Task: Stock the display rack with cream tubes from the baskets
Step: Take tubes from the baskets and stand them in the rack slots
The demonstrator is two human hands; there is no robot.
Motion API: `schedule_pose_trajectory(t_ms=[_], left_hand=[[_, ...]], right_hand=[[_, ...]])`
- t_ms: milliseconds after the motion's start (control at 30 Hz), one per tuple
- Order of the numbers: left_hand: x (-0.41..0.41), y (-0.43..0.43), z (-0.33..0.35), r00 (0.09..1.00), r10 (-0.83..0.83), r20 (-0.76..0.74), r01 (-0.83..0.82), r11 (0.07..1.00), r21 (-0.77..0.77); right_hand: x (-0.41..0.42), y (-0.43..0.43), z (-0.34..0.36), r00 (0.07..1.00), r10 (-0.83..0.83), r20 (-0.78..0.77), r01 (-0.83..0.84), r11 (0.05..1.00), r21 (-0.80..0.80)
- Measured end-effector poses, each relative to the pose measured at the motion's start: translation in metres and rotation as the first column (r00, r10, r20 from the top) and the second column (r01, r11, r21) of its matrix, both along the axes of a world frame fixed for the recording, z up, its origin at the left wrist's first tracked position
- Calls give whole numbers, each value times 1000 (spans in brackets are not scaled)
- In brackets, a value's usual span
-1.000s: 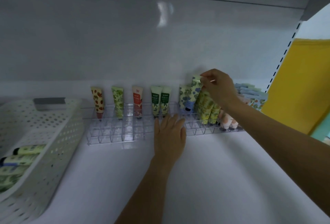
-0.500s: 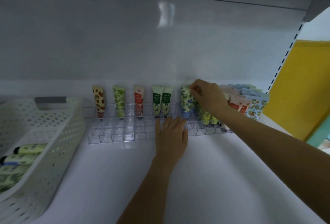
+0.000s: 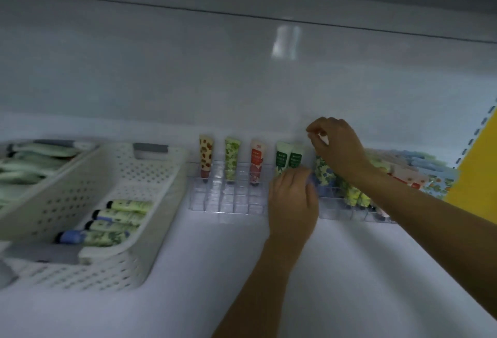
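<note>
White shelf point(image 3: 349, 270), glossy back panel point(image 3: 188, 68).

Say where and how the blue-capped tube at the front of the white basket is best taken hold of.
Grip the blue-capped tube around its floral body, coming from above through the white basket's open top. It lies flat, cap pointing left, beside other tubes, so its upper side is the free face. Both hands are busy at the clear rack.

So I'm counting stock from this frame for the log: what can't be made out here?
- Rack cells behind the left hand: hidden in the head view.
- Blue-flowered tube: its top is covered by the right hand, so the grip is unclear.
- Tubes at the clear rack's right end: blurred and crossed by the right forearm.
- Far basket: cut off by the left edge.
- Tube labels: too small to read.
</note>
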State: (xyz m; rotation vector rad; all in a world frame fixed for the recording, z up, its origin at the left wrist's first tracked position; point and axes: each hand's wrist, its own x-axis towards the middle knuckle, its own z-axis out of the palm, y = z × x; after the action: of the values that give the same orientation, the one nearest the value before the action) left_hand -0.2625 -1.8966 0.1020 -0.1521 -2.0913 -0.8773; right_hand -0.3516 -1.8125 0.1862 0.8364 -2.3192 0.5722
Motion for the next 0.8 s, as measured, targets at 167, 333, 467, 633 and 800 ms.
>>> schedule_pose_trajectory(t_ms=[167, 333, 467, 633, 800], left_hand=[[46, -53, 55, 1000, 27, -9, -25, 993, 118], [111, -144, 102, 974, 220, 47, -213, 970, -120], [134, -227, 113, 885, 308, 348, -244, 945, -216], [133, -282, 76, 518, 324, 791, -118, 944, -309], [129, -279, 54, 388, 252, 887, -78, 967, -241]], right_hand=[[39, -78, 23, 932, 325, 160, -292, 935, -200], [73, -162, 25, 772, 527, 356, -469, 850, -241], [97, -215, 12, 669, 554, 496, -616, 786, -47], [106, -259, -7, 708, 266, 654, -648, 613, 452], [104, -272, -14, 789, 39, 613, -569, 423, 706]])
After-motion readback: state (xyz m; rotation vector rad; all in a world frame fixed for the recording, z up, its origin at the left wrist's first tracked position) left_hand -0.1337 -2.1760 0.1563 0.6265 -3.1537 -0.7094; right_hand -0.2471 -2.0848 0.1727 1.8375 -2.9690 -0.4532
